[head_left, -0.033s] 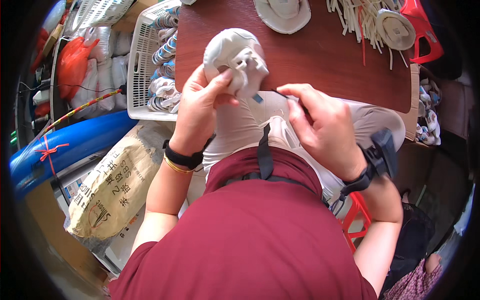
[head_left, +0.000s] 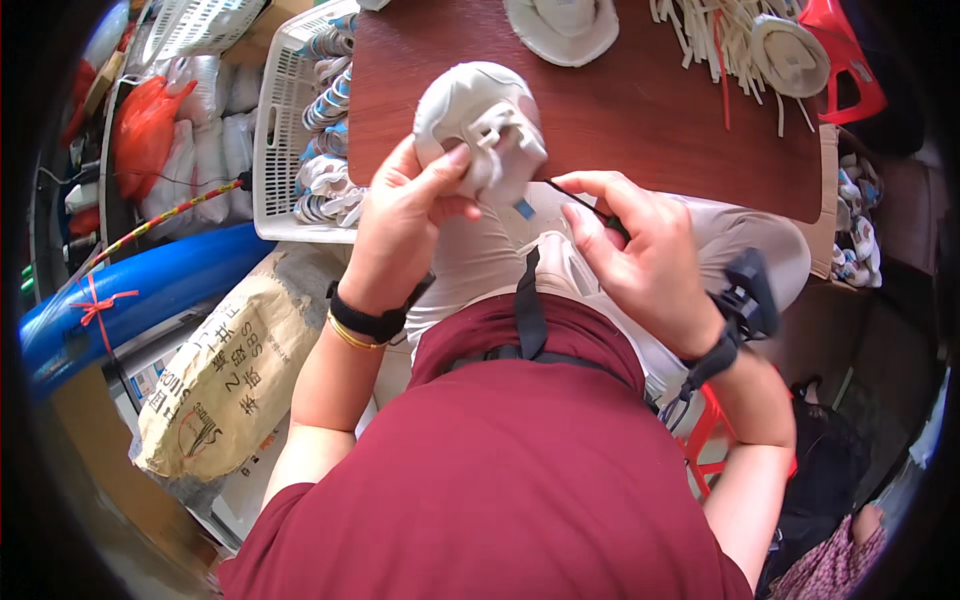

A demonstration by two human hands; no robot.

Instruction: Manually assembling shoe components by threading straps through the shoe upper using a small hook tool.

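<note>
My left hand (head_left: 412, 205) grips a white shoe upper (head_left: 470, 105) by its lower left side, thumb on top, above my lap near the table's front edge. Straps or folds stand out on the upper, and a small blue tab (head_left: 524, 208) shows below it. Close by on the right, my right hand (head_left: 645, 240) is closed round a thin, dark, pointed tool (head_left: 562, 188). The tool's tip points at the upper's right side; I cannot tell whether it touches. Its exact kind is hidden by my fingers.
On the brown table (head_left: 640, 130) lie another white shoe piece (head_left: 565, 35) and a bundle of pale strips (head_left: 700, 35) beside a round shoe piece (head_left: 790, 58). A white basket (head_left: 275, 150) of shoe parts stands left, above a blue roll (head_left: 150, 290). A red stool (head_left: 850, 70) is far right.
The shoe upper has shifted slightly right and turned a little in my left hand. My right hand has moved slightly left with the tool.
</note>
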